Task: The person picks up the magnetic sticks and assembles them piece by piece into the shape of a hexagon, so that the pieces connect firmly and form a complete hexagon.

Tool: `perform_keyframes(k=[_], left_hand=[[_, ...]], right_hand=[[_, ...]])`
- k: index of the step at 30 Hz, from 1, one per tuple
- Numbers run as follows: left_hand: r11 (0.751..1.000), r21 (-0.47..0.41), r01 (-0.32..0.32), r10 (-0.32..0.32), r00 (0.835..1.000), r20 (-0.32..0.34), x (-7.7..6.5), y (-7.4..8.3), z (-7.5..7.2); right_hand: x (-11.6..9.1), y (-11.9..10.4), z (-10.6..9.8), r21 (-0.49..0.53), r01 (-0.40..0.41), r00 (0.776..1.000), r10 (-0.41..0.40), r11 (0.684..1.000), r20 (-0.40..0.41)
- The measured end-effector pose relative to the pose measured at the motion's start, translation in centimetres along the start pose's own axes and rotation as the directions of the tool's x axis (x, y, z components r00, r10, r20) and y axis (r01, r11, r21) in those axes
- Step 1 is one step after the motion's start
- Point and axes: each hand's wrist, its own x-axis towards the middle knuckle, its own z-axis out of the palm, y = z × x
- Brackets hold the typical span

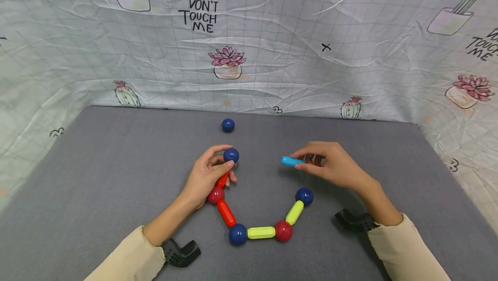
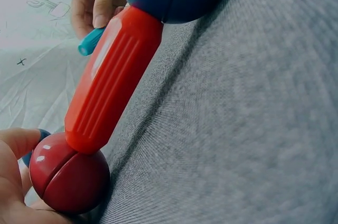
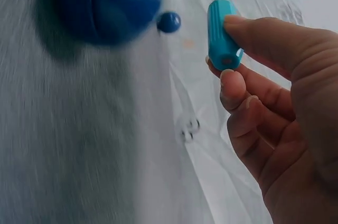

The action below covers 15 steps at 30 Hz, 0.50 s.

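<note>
Thumb and fingers of my left hand (image 1: 208,173) pinch a dark blue ball (image 1: 231,155) at the left end of a U-shaped chain. From it a red rod (image 1: 223,180), partly covered by the hand, runs to a red ball (image 1: 215,195). A second red rod (image 2: 113,81) leads on to another blue ball (image 1: 237,234). Yellow-green rods (image 1: 261,232) and a red ball (image 1: 283,231) continue the chain to a blue end ball (image 1: 304,196). My right hand (image 1: 330,163) pinches a light blue rod (image 3: 222,34) between thumb and fingers, above the table beyond that end.
A loose blue ball (image 1: 228,125) lies behind the chain, near the back of the grey table (image 1: 116,164). A white printed cloth (image 1: 272,56) rises behind the table and along its sides. Each wrist carries a black camera mount (image 1: 181,253).
</note>
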Motion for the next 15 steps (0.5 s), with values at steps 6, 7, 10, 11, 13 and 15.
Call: perform_keyframes(k=[6,7,10,11,13,15], left_hand=[[1.000,0.009,-0.016,0.015,1.000,0.024,0.1,-0.1,-0.1],[1.000,0.013,-0.019,0.018,0.999,0.030,0.1,-0.1,-0.1],[1.000,0.018,-0.025,0.024,0.999,0.044,0.1,-0.2,-0.2],[1.000,0.017,-0.026,0.025,0.999,0.048,0.1,-0.2,-0.2],[0.999,0.017,-0.028,0.027,0.998,0.052,0.1,-0.2,-0.3],[0.999,0.019,-0.035,0.034,0.998,0.057,0.1,-0.3,-0.3]], right_hand=[[1.4,-0.8,1.7,0.037,0.038,0.999,-0.039,0.999,0.020],[1.6,-0.9,1.9,0.039,0.036,0.999,-0.037,0.999,0.025],[2.3,-1.4,2.5,0.045,0.021,0.999,-0.023,0.999,0.034],[2.5,-1.5,2.7,0.045,0.014,0.999,-0.015,0.999,0.035],[2.9,-1.6,3.0,0.044,0.001,1.000,-0.002,0.999,0.031],[3.2,-1.7,3.2,0.040,-0.007,1.000,0.006,0.999,0.019]])
